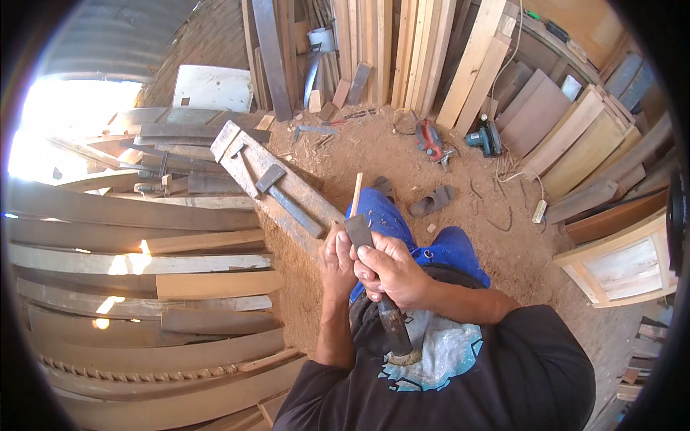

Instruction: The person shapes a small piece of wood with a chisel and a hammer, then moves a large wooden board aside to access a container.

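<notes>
Single view: head-worn fisheye, looking steeply down over wearer's chest and blue-trousered legs. Close range: left hand (338, 260) and right hand (392, 271) sit at frame centre. Sandy floor (374, 154) stretches toward 12 o'clock. Curved planks (136, 287) fill 9 o'clock side; leaning boards (402, 50) at 12; stacked panels (575, 136) at 2. Straight edges bow toward rim. Dark vignette rings the frame.

From my remote view, the wearer is dressed as follows: a dark charcoal shirt (517, 373) with long sleeves pushed up above the elbows — forearms bare; a pale blue-and-white printed graphic (442, 355) on the chest; bright blue trousers (431, 244). Both hands — left hand (338, 262), right hand (392, 273) — are ungloved.
</notes>
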